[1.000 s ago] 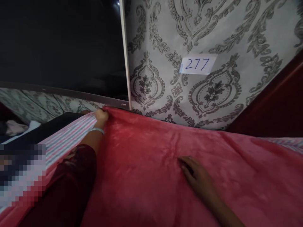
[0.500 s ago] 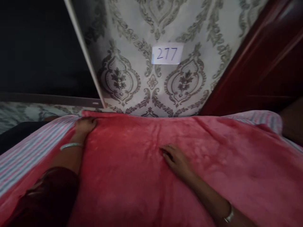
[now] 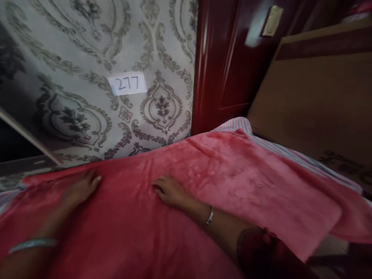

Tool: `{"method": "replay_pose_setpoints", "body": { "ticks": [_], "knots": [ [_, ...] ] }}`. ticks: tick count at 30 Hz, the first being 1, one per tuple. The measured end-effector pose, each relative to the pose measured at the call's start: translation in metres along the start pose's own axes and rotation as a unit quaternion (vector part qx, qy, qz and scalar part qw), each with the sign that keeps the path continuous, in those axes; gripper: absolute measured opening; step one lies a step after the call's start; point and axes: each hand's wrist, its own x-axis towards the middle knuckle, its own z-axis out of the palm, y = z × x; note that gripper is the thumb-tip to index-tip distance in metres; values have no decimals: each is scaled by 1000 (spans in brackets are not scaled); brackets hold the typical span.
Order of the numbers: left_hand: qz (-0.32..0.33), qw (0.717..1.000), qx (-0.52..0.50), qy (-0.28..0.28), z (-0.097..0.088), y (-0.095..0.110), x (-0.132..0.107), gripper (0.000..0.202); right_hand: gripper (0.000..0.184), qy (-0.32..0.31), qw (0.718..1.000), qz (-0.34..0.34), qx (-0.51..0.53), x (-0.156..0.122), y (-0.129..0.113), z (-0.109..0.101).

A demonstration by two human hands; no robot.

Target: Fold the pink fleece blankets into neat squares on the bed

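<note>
A red plush blanket (image 3: 232, 174) is spread over a bed with a striped sheet (image 3: 232, 126) showing at its far edge. My left hand (image 3: 81, 188) lies flat on the blanket near its far left edge, fingers stretched out and a little blurred. My right hand (image 3: 168, 190) rests palm down on the blanket's middle, fingers slightly curled against the fabric. Each wrist wears a silver bangle.
Patterned grey wallpaper (image 3: 95, 58) carries a white label reading 277 (image 3: 128, 83). A dark red wooden door or cabinet (image 3: 226, 69) stands to the right, with a brown board (image 3: 314, 97) beside it. A dark screen's edge (image 3: 17, 155) shows at the left.
The view has swung to the right. My left hand has let go of the blanket's corner and now lies flat on it. My right hand stays on the blanket.
</note>
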Motion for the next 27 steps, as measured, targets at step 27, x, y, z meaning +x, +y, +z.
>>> {"method": "replay_pose_setpoints", "body": {
  "ticks": [27],
  "knots": [
    [166, 986, -19, -23, 50, 207, -4, 78, 53, 316, 777, 529, -128, -92, 269, -310]
  ]
}}
